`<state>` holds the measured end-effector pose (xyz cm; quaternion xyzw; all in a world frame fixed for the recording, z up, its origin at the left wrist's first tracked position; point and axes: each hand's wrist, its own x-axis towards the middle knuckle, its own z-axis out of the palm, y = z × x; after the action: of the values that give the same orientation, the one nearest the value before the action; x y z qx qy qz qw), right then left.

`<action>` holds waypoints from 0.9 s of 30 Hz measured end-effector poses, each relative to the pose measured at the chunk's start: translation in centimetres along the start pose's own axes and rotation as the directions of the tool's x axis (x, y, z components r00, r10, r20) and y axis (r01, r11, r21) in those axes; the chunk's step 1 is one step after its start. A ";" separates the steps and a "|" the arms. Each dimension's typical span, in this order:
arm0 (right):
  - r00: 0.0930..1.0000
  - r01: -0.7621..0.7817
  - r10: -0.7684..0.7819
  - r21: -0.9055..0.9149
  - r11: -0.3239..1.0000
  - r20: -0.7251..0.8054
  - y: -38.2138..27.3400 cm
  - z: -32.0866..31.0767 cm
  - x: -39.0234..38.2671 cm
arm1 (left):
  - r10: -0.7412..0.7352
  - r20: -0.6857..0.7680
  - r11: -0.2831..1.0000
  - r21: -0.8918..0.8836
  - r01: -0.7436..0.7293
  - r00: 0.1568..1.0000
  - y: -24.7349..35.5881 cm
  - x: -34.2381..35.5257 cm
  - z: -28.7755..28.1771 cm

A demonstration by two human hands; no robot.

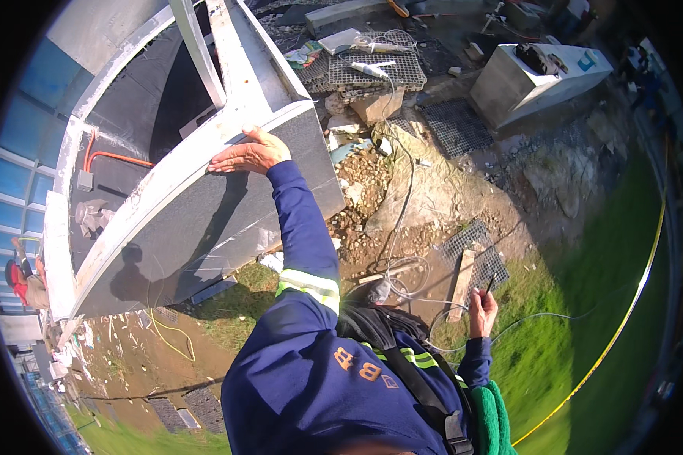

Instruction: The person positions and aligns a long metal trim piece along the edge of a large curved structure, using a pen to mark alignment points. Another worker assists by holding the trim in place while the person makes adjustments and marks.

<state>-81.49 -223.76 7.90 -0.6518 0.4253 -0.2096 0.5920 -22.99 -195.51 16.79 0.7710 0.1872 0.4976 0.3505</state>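
Observation:
My left hand [252, 152] lies flat with fingers stretched out on the white top edge [159, 182] of a curved wall. Below that edge the wall's dark grey outer face [205, 227] catches shadows. Held out low to the right, my right hand [483, 311] is closed on a thin dark stick [492, 282], pen-like in shape; its exact kind is too small to make out. Beside that hand, a wooden board [461, 284] lies partly on a black plastic grid [474, 250].
A white power tool [369, 70] lies on stacked black grids [391, 72], its grey cable [411, 174] trailing over rubble toward me. A pale block [535, 80] stands back right. Yellow tape [622, 318] crosses the grass. Another person [26, 280] is at far left. An orange conduit [114, 155] runs inside the wall.

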 end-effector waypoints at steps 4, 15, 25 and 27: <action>0.999 -0.020 0.021 0.048 0.999 -0.026 1.3 -1.1 0.2 | 0.018 0.098 0.999 0.030 -0.021 0.995 2.7 -3.3 1.3; 0.989 -0.130 0.118 0.142 0.981 0.089 1.9 3.1 5.3 | 0.641 0.627 0.519 -0.779 -0.351 -0.444 8.9 -10.4 -7.7; 0.978 -0.028 -0.012 0.189 0.982 0.208 -0.2 10.5 8.4 | 0.165 0.501 0.962 -0.271 -0.028 0.850 5.9 22.0 -2.1; 0.974 0.015 -0.055 0.181 0.983 0.218 -0.7 11.5 8.0 | 0.239 0.552 0.957 0.009 -0.292 0.799 5.6 23.8 0.8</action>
<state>-68.01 -223.39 4.30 -0.6229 0.3243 -0.1832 0.6879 -12.22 -184.44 35.78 0.9145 -0.0072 0.2922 0.2798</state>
